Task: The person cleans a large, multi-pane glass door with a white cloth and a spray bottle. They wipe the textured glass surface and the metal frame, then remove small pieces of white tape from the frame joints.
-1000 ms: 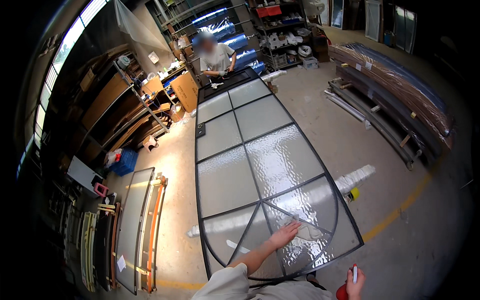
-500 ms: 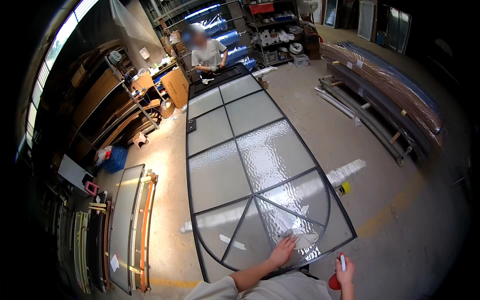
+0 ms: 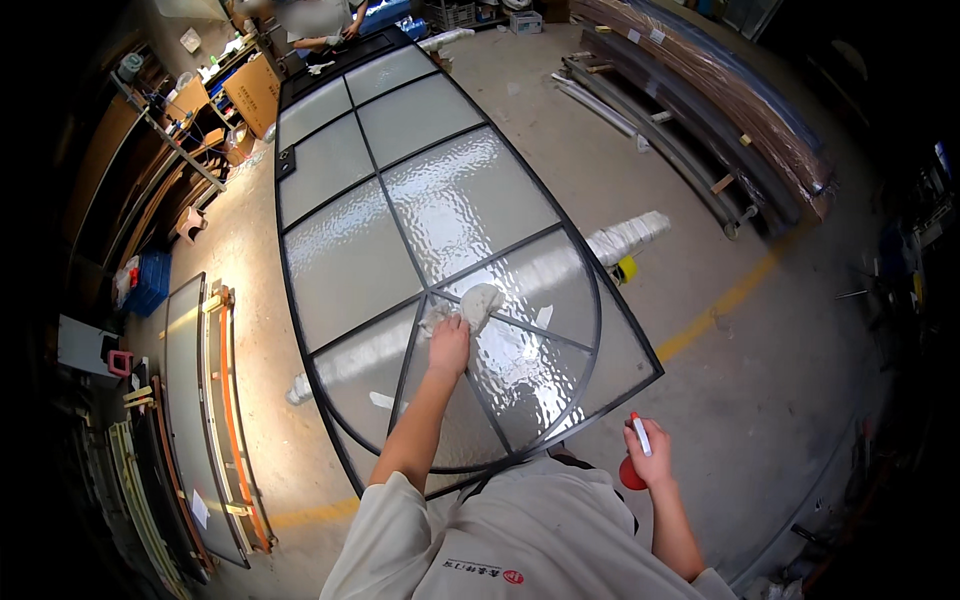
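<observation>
A long black-framed door panel with rippled glass (image 3: 370,250) lies flat in front of me. My left hand (image 3: 450,345) is closed on a whitish cloth (image 3: 482,304) and presses it to the glass, near where the dark dividing bars meet. Part of the cloth bunches under the fingers and part spreads to the right. Off the panel's near right corner, my right hand (image 3: 655,458) grips a red spray bottle (image 3: 630,474) with a white and red top. The hand covers much of the bottle.
Plastic-wrapped supports (image 3: 628,237) stick out from under the panel on both sides. Another person (image 3: 320,25) stands at its far end. Framed panels (image 3: 205,400) lie at left, a blue crate (image 3: 150,283) beyond them. Wrapped long stock (image 3: 690,110) rests on a rack at right.
My left hand has pushed the cloth forward and left across the glass, towards the meeting bars. My view has tipped down and shifted right. The right hand still grips the spray bottle.
</observation>
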`<move>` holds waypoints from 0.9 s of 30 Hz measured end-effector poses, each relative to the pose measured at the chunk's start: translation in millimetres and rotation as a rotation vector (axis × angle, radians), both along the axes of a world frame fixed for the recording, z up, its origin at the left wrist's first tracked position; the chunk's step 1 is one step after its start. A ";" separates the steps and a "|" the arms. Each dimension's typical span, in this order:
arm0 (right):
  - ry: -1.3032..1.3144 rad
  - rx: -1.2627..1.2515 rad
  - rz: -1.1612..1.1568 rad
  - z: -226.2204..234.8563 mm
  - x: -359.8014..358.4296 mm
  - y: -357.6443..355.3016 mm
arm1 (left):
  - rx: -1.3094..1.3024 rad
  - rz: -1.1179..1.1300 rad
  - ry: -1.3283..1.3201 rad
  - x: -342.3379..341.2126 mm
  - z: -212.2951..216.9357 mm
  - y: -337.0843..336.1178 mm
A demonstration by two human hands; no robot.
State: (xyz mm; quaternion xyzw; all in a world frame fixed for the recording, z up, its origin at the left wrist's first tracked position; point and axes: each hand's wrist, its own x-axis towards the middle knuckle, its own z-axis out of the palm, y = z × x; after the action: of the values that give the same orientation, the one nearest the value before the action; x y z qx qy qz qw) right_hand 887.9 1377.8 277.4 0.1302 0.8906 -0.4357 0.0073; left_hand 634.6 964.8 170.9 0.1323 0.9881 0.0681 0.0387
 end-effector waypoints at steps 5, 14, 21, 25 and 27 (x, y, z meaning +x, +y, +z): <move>0.019 -0.010 -0.071 -34.1 27.1 5.7 | 0.402 -0.200 0.089 138.9 -27.8 66.9; -0.059 0.008 -0.015 -4.7 10.5 -8.8 | 0.238 -0.268 0.215 43.0 -6.9 11.2; 0.001 0.015 -0.053 1.1 22.0 5.7 | 0.302 -0.007 0.194 18.7 -12.0 51.6; -0.018 0.012 -0.079 -0.8 32.7 8.4 | 0.569 -0.283 0.108 102.3 -9.4 152.8; -0.040 0.013 -0.090 3.2 35.8 8.2 | 0.693 -0.302 -0.054 124.8 -3.5 177.3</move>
State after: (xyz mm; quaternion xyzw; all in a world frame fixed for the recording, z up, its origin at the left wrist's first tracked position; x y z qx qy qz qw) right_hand 923.7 1386.0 280.7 0.1787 0.8863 -0.4273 0.0047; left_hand 759.4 1142.0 167.4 0.2797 0.8744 0.3955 0.0270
